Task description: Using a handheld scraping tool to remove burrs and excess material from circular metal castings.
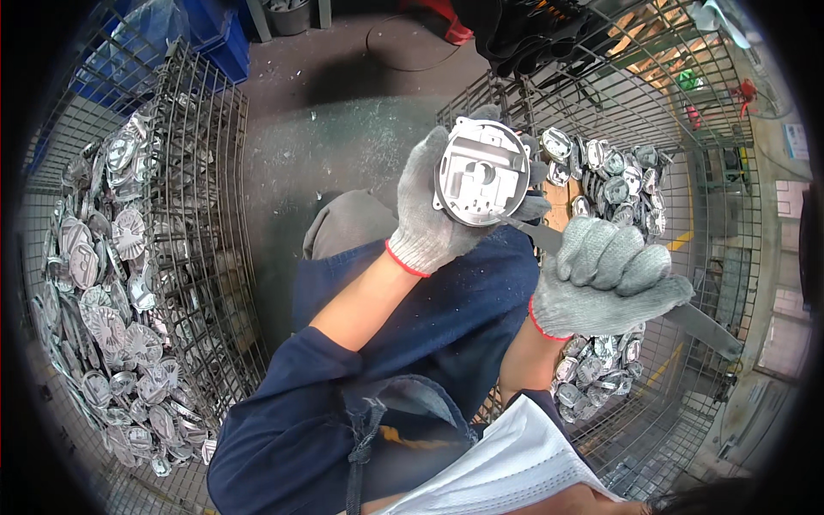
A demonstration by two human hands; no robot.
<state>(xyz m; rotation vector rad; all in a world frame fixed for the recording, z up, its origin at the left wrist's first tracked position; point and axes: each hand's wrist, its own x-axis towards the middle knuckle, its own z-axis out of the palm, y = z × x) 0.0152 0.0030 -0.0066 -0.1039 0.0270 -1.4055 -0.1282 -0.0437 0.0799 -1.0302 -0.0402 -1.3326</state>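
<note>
My left hand (421,202), in a grey knitted glove with a red cuff, grips a round silvery metal casting (483,172) by its rim. The casting's recessed face, with ribs and a hole near the middle, is turned up toward me. In the other grey glove, my right hand (605,275) is closed around a flat metal file (708,330). One end sticks out past the thumb; the narrower end points at the casting's lower right rim. Whether that tip touches the rim, I cannot tell.
On the left, a wire mesh cage (202,154) holds many similar castings (112,326). Another mesh cage (687,180) on the right has more castings (614,176) in it. Blue crates (219,43) stand at the far left, and a red object (455,30) lies at the back.
</note>
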